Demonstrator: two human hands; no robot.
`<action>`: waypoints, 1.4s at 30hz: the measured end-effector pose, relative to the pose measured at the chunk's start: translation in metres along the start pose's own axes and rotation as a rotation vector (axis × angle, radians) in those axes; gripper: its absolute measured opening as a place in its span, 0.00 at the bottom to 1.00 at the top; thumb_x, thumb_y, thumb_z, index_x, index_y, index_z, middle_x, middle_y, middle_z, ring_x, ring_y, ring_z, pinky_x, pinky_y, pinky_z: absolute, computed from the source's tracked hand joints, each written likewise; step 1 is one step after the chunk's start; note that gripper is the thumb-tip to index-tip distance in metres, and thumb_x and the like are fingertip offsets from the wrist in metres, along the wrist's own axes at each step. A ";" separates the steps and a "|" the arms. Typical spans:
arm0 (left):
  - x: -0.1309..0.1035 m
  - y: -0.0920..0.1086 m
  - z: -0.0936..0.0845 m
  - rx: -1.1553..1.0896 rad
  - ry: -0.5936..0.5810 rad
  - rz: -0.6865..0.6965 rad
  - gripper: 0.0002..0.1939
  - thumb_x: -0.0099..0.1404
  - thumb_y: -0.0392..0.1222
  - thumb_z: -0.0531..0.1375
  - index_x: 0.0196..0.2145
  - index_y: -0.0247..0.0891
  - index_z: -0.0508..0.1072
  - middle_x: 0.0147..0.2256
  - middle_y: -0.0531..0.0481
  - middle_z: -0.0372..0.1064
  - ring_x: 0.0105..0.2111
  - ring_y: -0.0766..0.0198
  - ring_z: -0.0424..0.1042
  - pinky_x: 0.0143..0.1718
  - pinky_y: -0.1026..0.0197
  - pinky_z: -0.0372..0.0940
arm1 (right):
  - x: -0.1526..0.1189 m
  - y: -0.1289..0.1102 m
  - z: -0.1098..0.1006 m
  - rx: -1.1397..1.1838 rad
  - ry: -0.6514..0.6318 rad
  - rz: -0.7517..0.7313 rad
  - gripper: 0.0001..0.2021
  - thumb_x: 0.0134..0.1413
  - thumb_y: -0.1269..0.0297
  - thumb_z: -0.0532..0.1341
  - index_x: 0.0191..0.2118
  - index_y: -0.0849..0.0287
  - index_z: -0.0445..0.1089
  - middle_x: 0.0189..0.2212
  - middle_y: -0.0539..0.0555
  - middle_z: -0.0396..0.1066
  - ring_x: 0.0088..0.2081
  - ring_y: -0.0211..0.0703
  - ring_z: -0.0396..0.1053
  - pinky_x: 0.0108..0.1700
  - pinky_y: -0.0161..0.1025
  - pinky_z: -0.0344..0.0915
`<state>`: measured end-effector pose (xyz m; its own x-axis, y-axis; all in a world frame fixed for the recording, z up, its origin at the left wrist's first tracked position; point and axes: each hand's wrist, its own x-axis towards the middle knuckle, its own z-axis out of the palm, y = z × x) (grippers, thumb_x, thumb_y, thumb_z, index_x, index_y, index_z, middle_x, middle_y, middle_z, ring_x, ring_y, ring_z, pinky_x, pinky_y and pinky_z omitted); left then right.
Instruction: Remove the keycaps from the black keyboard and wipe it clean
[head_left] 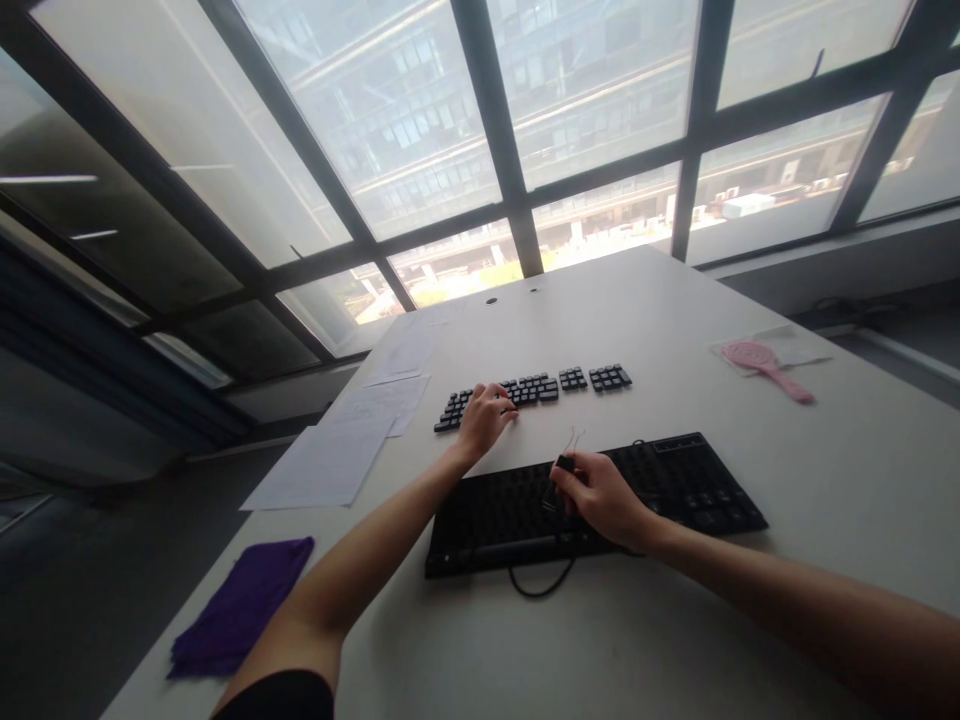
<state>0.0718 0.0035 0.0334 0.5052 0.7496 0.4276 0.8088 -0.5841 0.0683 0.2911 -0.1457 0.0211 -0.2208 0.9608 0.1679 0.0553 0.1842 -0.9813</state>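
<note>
A black keyboard base [697,500] lies across the desk in front of me, its keycaps off over much of it. My right hand [600,495] is closed around a keycap puller [564,464], a dark handle with thin wire prongs, held over the middle of the base. Beyond the base, loose black keycaps [536,388] are laid out in keyboard order, with two smaller groups [610,377] to the right. My left hand [486,418] reaches over the left part of these rows, thumb and fingers curved and apart, fingertips at the keycaps. Whether a keycap is touched is unclear.
White paper sheets [322,465] lie along the desk's left edge, with a folded purple cloth [244,605] nearer me. A pink hairbrush [765,368] rests on a clear plastic bag at the right. A black cable [541,594] loops out in front of the base. Windows stand behind the desk.
</note>
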 end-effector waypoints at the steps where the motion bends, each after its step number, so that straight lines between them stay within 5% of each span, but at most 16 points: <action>1: 0.000 -0.001 0.000 0.006 0.003 -0.008 0.02 0.61 0.39 0.66 0.32 0.39 0.80 0.42 0.45 0.71 0.46 0.53 0.65 0.50 0.52 0.63 | 0.000 0.000 0.000 0.005 0.000 0.004 0.12 0.62 0.59 0.58 0.29 0.59 0.66 0.21 0.48 0.67 0.20 0.37 0.65 0.23 0.33 0.61; 11: -0.006 0.013 -0.021 0.019 0.066 -0.060 0.05 0.63 0.34 0.63 0.38 0.39 0.79 0.42 0.45 0.70 0.45 0.54 0.65 0.50 0.52 0.64 | 0.001 -0.008 -0.004 0.042 0.084 0.016 0.13 0.61 0.57 0.58 0.30 0.60 0.66 0.21 0.49 0.67 0.21 0.38 0.65 0.24 0.34 0.60; 18: -0.060 0.094 -0.058 -0.302 -0.041 -0.029 0.09 0.67 0.32 0.56 0.41 0.40 0.75 0.39 0.48 0.72 0.42 0.57 0.68 0.47 0.55 0.64 | -0.002 -0.022 -0.019 -0.200 0.008 -0.145 0.12 0.60 0.63 0.59 0.26 0.59 0.65 0.20 0.48 0.64 0.24 0.38 0.60 0.27 0.35 0.57; 23: -0.097 0.139 -0.055 -0.543 -0.126 -0.127 0.11 0.64 0.28 0.54 0.39 0.39 0.72 0.36 0.48 0.72 0.38 0.60 0.70 0.42 0.58 0.65 | -0.011 -0.012 -0.019 -0.299 -0.087 -0.206 0.11 0.61 0.65 0.58 0.26 0.59 0.65 0.23 0.50 0.68 0.27 0.40 0.63 0.31 0.37 0.58; 31: -0.102 0.140 -0.048 -0.609 -0.131 -0.157 0.11 0.60 0.26 0.54 0.35 0.38 0.71 0.35 0.48 0.70 0.38 0.60 0.69 0.41 0.58 0.64 | -0.016 -0.013 -0.017 -0.446 -0.219 -0.314 0.09 0.61 0.70 0.57 0.28 0.59 0.66 0.27 0.52 0.68 0.28 0.40 0.63 0.32 0.36 0.59; 37: -0.104 0.142 -0.051 -0.603 -0.207 -0.004 0.07 0.58 0.32 0.62 0.35 0.39 0.74 0.37 0.47 0.69 0.39 0.58 0.67 0.44 0.56 0.64 | -0.026 -0.003 -0.017 -0.525 -0.289 -0.494 0.06 0.61 0.71 0.56 0.36 0.58 0.71 0.29 0.53 0.68 0.27 0.39 0.62 0.31 0.36 0.58; 42: -0.105 0.140 -0.043 -0.642 -0.207 -0.080 0.03 0.60 0.37 0.66 0.31 0.39 0.74 0.37 0.48 0.70 0.39 0.60 0.69 0.42 0.58 0.65 | -0.024 -0.005 -0.016 -0.291 -0.202 -0.356 0.09 0.61 0.71 0.56 0.31 0.58 0.70 0.29 0.53 0.70 0.30 0.41 0.67 0.35 0.37 0.63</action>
<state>0.1185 -0.1703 0.0365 0.5500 0.8053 0.2215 0.5396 -0.5450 0.6417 0.3118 -0.1660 0.0236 -0.4581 0.7735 0.4380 0.2053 0.5715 -0.7945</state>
